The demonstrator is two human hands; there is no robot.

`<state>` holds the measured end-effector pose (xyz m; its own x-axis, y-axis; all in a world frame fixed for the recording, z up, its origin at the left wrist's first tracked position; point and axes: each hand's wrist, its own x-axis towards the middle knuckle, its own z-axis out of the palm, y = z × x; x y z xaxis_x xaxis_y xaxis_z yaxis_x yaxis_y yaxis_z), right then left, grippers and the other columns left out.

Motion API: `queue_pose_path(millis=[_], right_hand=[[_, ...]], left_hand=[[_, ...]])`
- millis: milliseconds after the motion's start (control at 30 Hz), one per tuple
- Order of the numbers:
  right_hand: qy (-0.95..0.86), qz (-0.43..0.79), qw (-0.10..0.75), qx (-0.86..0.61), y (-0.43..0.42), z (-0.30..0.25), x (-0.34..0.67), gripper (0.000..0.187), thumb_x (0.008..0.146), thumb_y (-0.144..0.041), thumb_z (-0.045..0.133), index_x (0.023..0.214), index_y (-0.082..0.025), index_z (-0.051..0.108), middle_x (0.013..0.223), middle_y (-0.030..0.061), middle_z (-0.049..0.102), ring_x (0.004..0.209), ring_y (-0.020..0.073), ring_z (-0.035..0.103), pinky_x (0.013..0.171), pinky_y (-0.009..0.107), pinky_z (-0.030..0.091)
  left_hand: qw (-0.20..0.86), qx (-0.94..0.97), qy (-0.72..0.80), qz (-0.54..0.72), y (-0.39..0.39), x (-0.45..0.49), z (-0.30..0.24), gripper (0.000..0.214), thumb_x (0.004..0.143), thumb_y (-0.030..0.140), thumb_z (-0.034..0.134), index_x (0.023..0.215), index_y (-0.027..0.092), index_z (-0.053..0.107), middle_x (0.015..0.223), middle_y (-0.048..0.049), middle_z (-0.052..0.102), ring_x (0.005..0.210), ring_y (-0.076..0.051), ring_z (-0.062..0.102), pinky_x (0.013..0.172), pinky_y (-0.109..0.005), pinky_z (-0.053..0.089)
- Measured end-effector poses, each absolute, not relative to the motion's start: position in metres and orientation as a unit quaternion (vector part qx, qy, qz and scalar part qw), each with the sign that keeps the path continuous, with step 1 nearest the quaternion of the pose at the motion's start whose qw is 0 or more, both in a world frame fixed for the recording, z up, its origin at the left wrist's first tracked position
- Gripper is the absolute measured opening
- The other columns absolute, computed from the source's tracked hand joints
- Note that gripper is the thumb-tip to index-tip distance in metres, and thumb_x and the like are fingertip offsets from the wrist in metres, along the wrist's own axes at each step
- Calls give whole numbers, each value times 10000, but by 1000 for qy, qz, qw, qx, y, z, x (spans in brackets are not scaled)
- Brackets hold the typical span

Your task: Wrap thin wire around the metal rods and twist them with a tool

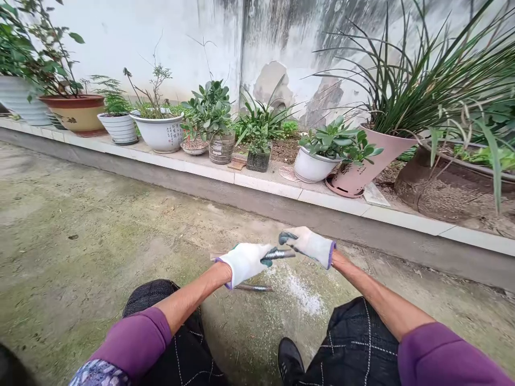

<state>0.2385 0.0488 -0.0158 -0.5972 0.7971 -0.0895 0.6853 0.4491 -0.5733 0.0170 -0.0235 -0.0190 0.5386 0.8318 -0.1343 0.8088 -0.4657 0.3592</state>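
Observation:
My left hand (248, 261), in a white glove with dark green fingertips, is closed around a thin rod (281, 254). The rod's right part is shiny and silvery, and a brownish end shows left of the glove. Just beyond the rod's right end is my right hand (308, 244), gloved alike, its fingers curled in. Whatever those fingers may hold is hidden. Below my left hand a second, similar rod (254, 288) lies on the concrete ground. White bits (306, 297) like flakes or powder are scattered beneath my hands.
A low tiled ledge (265, 187) runs across in front of me. On it stand several potted plants, among them a white pot (316, 165), a pink tapered pot (368, 155) and a white pot with writing (161, 134). A peeling wall (193, 48) rises behind.

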Motion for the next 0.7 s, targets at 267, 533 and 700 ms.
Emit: queue_pose_path(millis=[267,533,700], right_hand=[[-834,333,108,-427,30,-21,214,345,855,-410,435,860,-191,701,756,51,677,639,175,565,639,300,468],[-844,295,52,-445,32,-21,217,346,820,-477,484,879,-260,747,881,52,774,826,273,680,806,374,524],[-832,319,85,-446,45,-23,226,362,799,-517,499,791,-228,717,890,65,764,860,265,689,809,332,536]], left_hand=[[268,763,565,166,-6,2,-8,372,906,373,533,1250,239,573,1112,-42,716,971,-219,690,831,-295,520],[90,869,484,-44,-19,7,-23,314,948,177,391,1197,177,583,1024,-132,708,865,-286,713,689,-383,538],[190,873,447,-52,-22,12,-8,337,933,326,474,1232,205,571,1029,-102,721,874,-292,704,684,-368,524]])
